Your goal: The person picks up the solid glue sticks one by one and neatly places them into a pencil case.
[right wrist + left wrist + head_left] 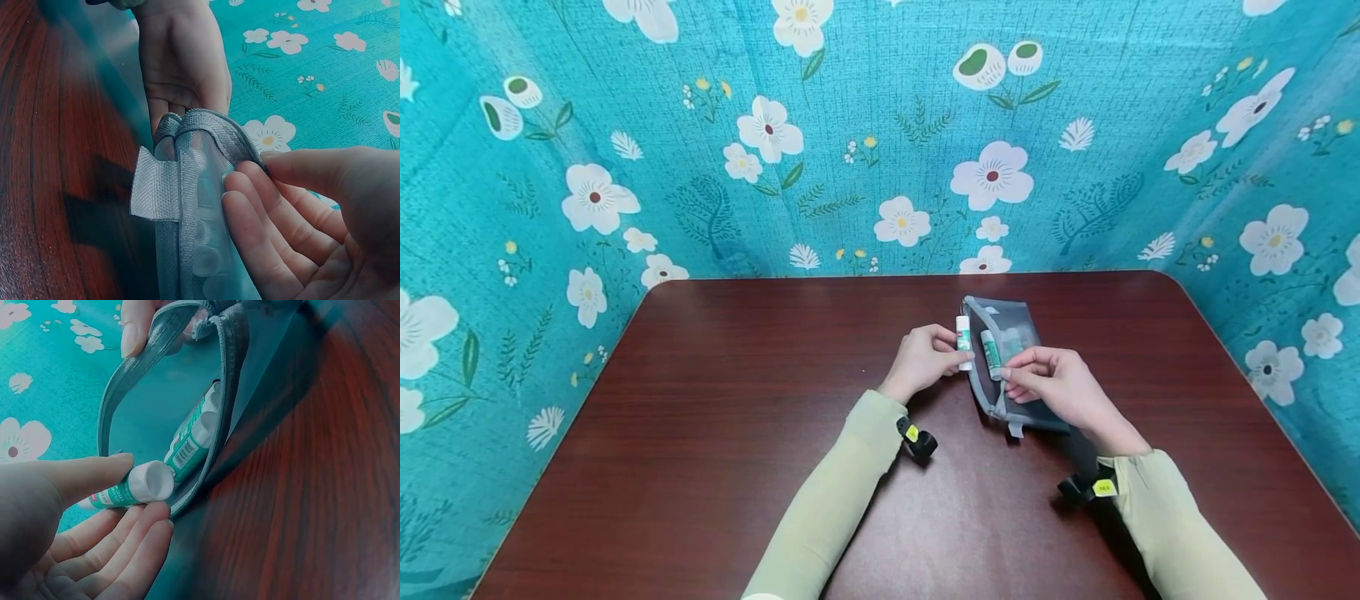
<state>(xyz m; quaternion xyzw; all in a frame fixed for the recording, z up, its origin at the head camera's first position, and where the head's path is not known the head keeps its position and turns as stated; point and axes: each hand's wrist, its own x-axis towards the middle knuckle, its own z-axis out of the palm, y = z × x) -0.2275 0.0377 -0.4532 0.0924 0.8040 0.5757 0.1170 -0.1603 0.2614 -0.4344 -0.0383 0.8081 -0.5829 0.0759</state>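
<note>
My left hand (920, 362) pinches a white-and-green glue stick (963, 335) between thumb and fingers at the mouth of a grey, see-through zip pouch (1017, 314). On the right, my right hand (1060, 385) pinches the zip edge (219, 132) of the pouch, and the mouth gapes. Inside lie several more glue sticks (190, 447), seen through the opening in the left wrist view. From the right wrist side, their round ends show dimly through the mesh. The held glue stick's white cap (153, 480) points toward the left wrist camera.
The pouch rests on a dark red-brown wooden table (737, 400). A grey fabric tab (156, 187) sticks out from the pouch's near end. Behind the table hangs a turquoise flowered cloth (850, 108). Both wrists wear small black cameras (921, 444).
</note>
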